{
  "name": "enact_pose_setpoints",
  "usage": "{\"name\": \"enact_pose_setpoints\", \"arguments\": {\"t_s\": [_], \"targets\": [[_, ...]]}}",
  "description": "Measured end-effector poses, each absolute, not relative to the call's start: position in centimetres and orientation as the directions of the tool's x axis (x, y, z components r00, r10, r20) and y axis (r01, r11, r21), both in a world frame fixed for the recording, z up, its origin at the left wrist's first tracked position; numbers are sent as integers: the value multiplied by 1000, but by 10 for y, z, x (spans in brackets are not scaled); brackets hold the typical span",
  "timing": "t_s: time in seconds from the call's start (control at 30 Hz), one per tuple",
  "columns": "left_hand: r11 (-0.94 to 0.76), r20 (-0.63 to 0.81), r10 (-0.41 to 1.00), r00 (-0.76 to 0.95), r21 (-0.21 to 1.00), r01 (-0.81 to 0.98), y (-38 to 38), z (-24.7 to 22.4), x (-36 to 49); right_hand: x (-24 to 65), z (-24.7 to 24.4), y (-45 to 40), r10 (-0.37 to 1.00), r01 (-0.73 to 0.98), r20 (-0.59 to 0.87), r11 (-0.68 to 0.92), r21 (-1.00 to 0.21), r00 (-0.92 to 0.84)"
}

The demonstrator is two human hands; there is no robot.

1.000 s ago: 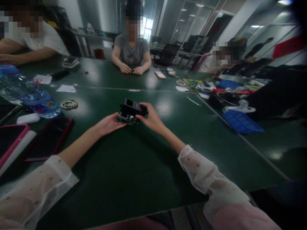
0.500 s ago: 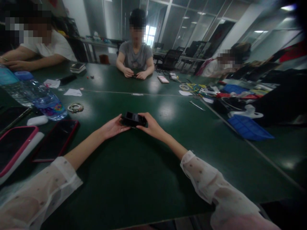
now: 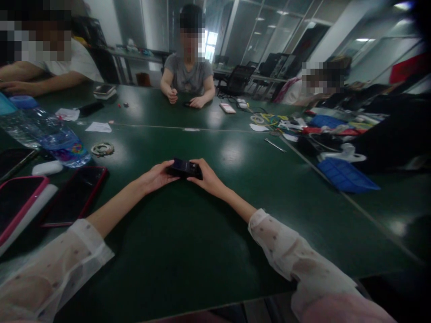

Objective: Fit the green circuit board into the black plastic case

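Note:
Between my two hands, just above the green table (image 3: 188, 251), is a small black box-like object (image 3: 183, 168); its exact kind is too dark to make out. My left hand (image 3: 160, 176) grips its left end, thumb on top and fingers under it. On the right end, the thumb and fingers of my right hand (image 3: 204, 175) close around it. A dark, slightly shiny face is turned up toward me, with small details near the right end. My fingertips partly cover both ends.
Left of me lie a red-edged phone (image 3: 76, 196), a pink-cased phone (image 3: 20, 206), a white case (image 3: 47, 168) and a water bottle (image 3: 63, 143). A tape roll (image 3: 103, 149) sits beyond. To the right are a wrench (image 3: 275, 145), a blue tray (image 3: 346, 174) and tangled cables (image 3: 269, 122). Co-workers sit around.
The black object has turned in my hands, so a flatter dark face shows where a raised block stood out before. Across the table, a co-worker's hands have moved apart. The view has shifted slightly.

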State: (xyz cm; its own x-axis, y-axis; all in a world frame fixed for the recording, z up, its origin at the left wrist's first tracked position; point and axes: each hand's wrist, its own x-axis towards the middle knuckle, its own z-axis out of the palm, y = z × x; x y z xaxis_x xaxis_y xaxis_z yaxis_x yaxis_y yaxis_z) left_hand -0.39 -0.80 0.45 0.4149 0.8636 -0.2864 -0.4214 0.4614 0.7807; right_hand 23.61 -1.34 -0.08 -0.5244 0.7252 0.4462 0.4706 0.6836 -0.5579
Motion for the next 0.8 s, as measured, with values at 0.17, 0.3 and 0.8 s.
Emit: {"name": "enact_pose_setpoints", "arguments": {"t_s": [0.17,0.3,0.8], "targets": [[448,-265,865,426,792,-416,-7,2,-5,237,-2,-14,734,474,435,673,-568,-521],[441,-263,867,423,799,-408,-7,3,-4,237,-2,-15,731,468,444,677,-568,-518],[563,-378,820,430,664,-491,-3,2,-4,234,-7,-12,760,458,446,644,-613,-473]]}}
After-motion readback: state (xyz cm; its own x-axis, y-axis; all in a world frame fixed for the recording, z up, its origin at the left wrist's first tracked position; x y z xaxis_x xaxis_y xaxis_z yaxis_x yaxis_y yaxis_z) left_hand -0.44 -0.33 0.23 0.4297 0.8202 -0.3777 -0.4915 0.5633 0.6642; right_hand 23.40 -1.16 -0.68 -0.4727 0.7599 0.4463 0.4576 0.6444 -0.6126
